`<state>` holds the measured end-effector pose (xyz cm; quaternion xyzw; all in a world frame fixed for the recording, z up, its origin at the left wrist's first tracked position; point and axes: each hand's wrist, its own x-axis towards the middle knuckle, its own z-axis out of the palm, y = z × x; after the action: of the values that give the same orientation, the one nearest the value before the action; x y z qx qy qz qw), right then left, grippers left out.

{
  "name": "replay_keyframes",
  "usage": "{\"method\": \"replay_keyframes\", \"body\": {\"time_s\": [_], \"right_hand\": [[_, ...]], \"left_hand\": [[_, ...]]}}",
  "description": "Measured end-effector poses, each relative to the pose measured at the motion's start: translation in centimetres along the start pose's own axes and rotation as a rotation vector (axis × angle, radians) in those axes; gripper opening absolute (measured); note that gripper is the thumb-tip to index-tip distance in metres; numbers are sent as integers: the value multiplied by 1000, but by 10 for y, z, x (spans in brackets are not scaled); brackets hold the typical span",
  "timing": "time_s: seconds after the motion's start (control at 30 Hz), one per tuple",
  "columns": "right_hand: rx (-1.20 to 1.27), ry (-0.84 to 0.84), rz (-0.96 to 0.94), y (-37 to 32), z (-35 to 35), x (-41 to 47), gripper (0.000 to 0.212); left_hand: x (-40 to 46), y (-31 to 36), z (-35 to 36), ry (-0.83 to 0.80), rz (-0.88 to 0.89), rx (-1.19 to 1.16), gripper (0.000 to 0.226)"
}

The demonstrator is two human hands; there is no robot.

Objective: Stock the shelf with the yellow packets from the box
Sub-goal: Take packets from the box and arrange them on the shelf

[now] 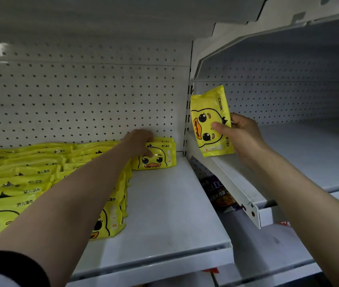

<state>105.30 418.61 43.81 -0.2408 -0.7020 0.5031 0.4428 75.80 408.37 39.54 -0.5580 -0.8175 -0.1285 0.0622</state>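
Observation:
Several yellow duck-face packets point(30, 175) stand in rows on the left part of the white shelf point(164, 214). My left hand point(141, 142) reaches to the back of the shelf and grips the top of one upright packet point(158, 157) near the pegboard, with another packet right behind it. My right hand point(241, 133) holds a second yellow packet point(210, 123) on its end in the air, in front of the upright post between the two shelf bays. The box is out of sight.
A white pegboard wall point(81, 96) backs the shelf. The neighbouring shelf point(309, 162) on the right sits slightly higher, with a bracket point(237, 193) along its side. Dark snack packages point(220, 195) show on a lower level in the gap between the shelves.

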Motion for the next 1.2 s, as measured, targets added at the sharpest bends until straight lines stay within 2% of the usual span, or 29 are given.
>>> {"method": "replay_keyframes", "body": {"time_s": [0.17,0.27,0.37,0.43,0.5,0.57,0.7,0.87,1.0,1.2], "right_hand": [[-25,-26,5,-4,7,1,23],[-71,-104,17,-8,13,3,27],[-216,-201,31,-10,20,14,29],[-365,-278,20,-11,28,24,32],[-480,-361,9,-12,41,32,36],[-553,-453,-1,-14,56,37,36],[-652,-599,-25,-7,84,42,37],[-808,-690,-25,15,110,45,52],[-957,-686,-49,30,129,48,58],[-1028,-573,-100,39,137,48,49]], "left_hand": [[-6,-2,-2,58,-54,-47,60],[-11,6,-26,173,-48,-325,59],[-29,26,-66,285,61,-601,50],[-39,36,-84,289,180,-671,55],[-45,38,-89,238,257,-579,65],[-46,32,-84,158,248,-433,69],[-51,19,-69,99,189,-135,57],[-54,6,-50,5,82,-84,34],[-49,-6,-36,-52,9,-53,34],[-41,-18,-25,-85,-22,51,41]]}}
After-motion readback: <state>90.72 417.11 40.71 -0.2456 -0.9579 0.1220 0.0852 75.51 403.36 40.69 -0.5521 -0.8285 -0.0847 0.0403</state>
